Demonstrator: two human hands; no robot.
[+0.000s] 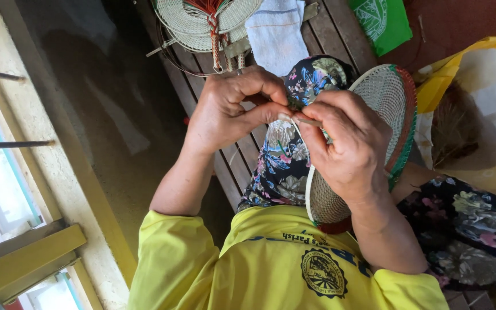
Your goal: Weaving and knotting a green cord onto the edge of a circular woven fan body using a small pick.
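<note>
Woven fan (391,97) lies lengthwise across lap, both hands' fingers (271,112) pinching its rim.

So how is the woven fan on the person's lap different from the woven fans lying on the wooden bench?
The lap fan stands tilted on edge, touched by the right hand; the bench fans lie flat, stacked and untouched. The lap fan has a green and red rim; the bench fans show red at the centre near the handle. All are pale, round and woven.

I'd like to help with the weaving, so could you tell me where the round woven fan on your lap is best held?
Probably by the woven fan's coloured rim, from the right: that edge is free, while both hands work at its left edge.
</note>
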